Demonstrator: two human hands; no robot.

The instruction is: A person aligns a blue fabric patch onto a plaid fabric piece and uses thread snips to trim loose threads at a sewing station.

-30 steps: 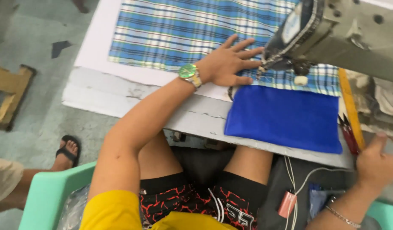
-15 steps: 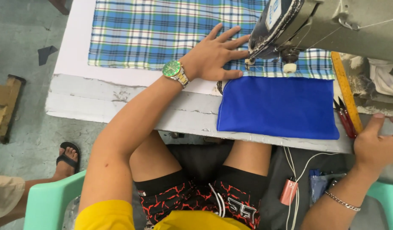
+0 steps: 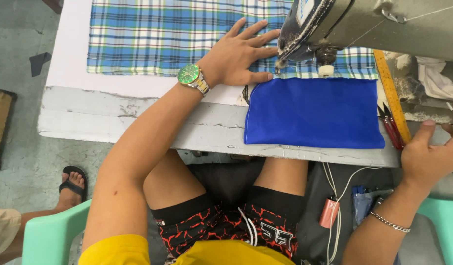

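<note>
My left hand [image 3: 236,56] lies flat on the blue plaid fabric [image 3: 152,39], fingers spread apart, their tips just short of the sewing machine head [image 3: 334,24]. The presser foot [image 3: 280,63] sits right beyond my index and middle fingertips, and the royal-blue fabric piece [image 3: 312,113] lies just below my thumb, draped toward the table edge [image 3: 138,125].

My right hand [image 3: 430,157] rests at the table's right edge, fingers loosely curled and open, gripping nothing that I can see; the red snips [image 3: 391,128] and yellow ruler [image 3: 391,93] lie just left of its thumb.

To do this well, I judge I should keep the palm pressing evenly so the plaid stays smooth, hold the fingertips clear of the needle, and guide the seam edge straight.
</note>
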